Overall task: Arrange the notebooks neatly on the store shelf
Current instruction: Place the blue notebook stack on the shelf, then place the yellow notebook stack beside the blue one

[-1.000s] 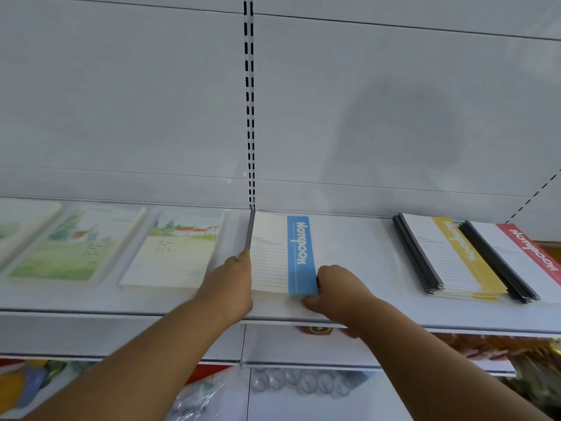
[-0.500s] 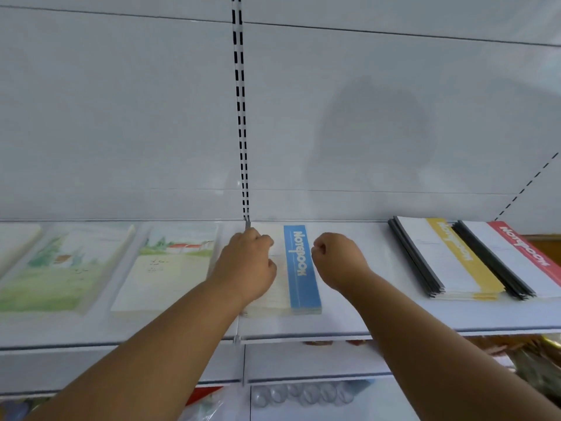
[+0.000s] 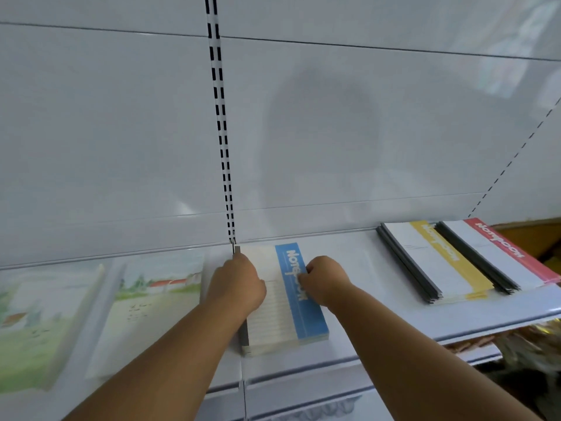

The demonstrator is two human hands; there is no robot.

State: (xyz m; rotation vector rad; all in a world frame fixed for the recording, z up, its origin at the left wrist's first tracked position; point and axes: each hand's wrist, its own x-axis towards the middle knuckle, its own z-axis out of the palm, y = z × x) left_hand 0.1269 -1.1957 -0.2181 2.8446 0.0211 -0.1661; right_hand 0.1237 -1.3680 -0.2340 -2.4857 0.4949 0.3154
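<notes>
The left hand (image 3: 238, 285) lies curled over the left edge of the blue notebook stack (image 3: 291, 302), gripping it along the spine side. The right hand (image 3: 323, 279), fingers bent, presses on the blue cover band beside it. The stack lies flat on the white shelf (image 3: 349, 335). Right of the right hand, well apart, sit the yellow notebook stack (image 3: 437, 262) and red notebook stack (image 3: 501, 253); left of the left hand lie landscape-cover notebooks (image 3: 151, 305).

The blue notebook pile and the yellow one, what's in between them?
Only bare white shelf lies between the blue notebook pile and the yellow notebook pile, in the head view.
</notes>
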